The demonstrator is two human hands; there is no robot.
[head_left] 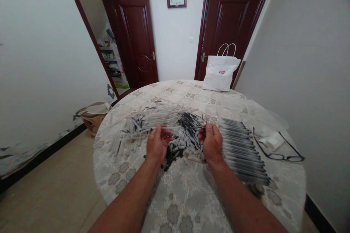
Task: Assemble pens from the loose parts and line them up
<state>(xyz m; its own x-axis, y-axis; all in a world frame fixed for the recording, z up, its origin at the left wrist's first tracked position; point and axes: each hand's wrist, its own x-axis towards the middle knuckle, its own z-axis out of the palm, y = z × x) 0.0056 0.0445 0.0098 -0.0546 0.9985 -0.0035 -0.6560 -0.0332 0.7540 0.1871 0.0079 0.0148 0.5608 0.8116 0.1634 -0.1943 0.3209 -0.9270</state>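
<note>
My left hand (158, 143) is closed in a pinch on a pale pen barrel, held just above the table. Facing it, my right hand (212, 142) pinches a thin pen refill that points left, towards the barrel. Whether the two pieces touch is too fine to tell. Beneath and behind my hands lie loose whitish pen barrels (158, 119) and a heap of dark refills (191, 122). Small black pen parts (173, 154) are piled between my wrists. Beside my right forearm, pens with dark ends (243, 153) lie side by side in a long row.
A patterned cloth covers the round table (177, 196). At its right side are black-framed glasses (279, 156), a crumpled white wrapper (273, 141) and clear plastic. A white paper bag (221, 72) stands at the far edge. A brown stool (94, 116) is on the floor at left.
</note>
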